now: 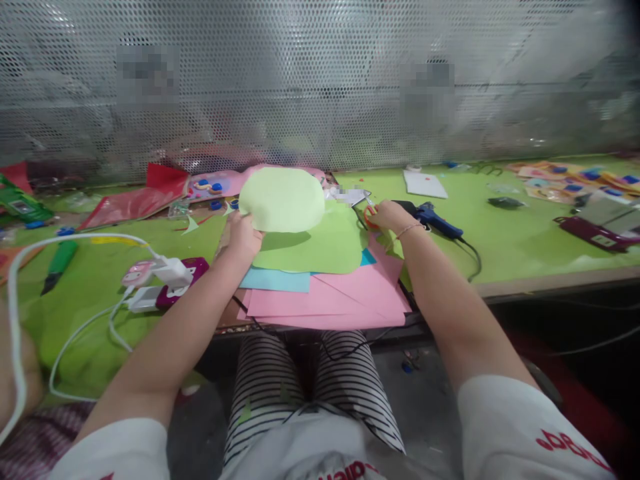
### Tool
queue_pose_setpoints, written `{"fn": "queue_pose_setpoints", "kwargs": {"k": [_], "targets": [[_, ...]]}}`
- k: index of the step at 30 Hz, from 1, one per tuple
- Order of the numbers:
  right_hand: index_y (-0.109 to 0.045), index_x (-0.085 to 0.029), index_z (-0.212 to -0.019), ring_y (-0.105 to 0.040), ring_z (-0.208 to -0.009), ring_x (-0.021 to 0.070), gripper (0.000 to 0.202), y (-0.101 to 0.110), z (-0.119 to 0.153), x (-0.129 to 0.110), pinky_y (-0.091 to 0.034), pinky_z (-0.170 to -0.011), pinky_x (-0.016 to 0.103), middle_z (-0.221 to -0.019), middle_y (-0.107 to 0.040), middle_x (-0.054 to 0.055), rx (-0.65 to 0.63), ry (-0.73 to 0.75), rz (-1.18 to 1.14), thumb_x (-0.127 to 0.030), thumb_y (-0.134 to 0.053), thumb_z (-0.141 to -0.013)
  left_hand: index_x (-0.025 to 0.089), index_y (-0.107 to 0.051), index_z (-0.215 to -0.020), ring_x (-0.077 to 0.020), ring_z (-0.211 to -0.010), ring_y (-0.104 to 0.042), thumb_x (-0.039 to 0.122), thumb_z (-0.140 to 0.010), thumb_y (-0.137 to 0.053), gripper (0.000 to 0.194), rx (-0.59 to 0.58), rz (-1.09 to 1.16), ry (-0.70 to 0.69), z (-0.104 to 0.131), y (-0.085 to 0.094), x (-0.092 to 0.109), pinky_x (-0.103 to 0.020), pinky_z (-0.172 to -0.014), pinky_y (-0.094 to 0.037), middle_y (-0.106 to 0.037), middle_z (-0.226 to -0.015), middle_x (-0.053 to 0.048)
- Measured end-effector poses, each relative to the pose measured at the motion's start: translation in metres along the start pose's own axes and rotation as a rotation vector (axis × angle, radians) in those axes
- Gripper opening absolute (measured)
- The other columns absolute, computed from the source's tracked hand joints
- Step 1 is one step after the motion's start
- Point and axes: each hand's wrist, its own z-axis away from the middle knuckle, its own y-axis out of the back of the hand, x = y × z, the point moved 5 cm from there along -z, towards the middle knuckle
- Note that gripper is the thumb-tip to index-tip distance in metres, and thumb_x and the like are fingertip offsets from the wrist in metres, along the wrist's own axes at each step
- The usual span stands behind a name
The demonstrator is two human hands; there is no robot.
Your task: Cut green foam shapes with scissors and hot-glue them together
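My left hand [245, 235] pinches the lower left edge of a pale green rounded paper cutout [283, 200], raised a little above the table. Below it lies a larger brighter green paper sheet [315, 247], which carries the cutout's shadow. Under that are a light blue sheet [280, 280] and several pink sheets [330, 300] reaching the table's front edge. To the right, my right hand [390, 217] is closed on the orange handle of a pair of scissors [370, 215]; the blades are mostly hard to make out.
A blue glue gun [437, 221] with a cord rests right of my right hand. A purple power strip [193, 273] with white chargers and cables sits at left, near a green utility knife [60, 263]. A perforated metal panel [320, 87] stands behind the table.
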Motion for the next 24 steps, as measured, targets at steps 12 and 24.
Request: {"fn": "queue_pose_setpoints", "kwargs": {"k": [12, 24], "targets": [[-0.050, -0.020, -0.077, -0.051, -0.058, 0.0071, 0.033, -0.026, 0.012, -0.076, -0.045, -0.055, 0.021, -0.072, -0.060, -0.001, -0.123, 0.167, -1.537, -0.042, -0.073, -0.071, 0.025, -0.057, -0.101, -0.0142, -0.084, -0.068, 0.002, -0.072, -0.049, 0.038, 0.040, -0.025, 0.049, 0.016, -0.011, 0.005, -0.032, -0.075, -0.057, -0.069, -0.098, -0.001], [-0.046, -0.020, -0.070, -0.045, -0.052, 0.0059, 0.038, -0.044, 0.015, -0.086, -0.039, -0.048, 0.020, -0.061, -0.050, -0.007, -0.096, 0.050, -1.473, -0.020, -0.081, -0.055, 0.019, -0.057, -0.085, -0.0223, -0.092, -0.066, 0.023, -0.073, -0.051, 0.014, -0.095, 0.012, 0.184, 0.025, -0.018, 0.006, -0.036, -0.075, -0.057, -0.068, -0.087, -0.006]]}}
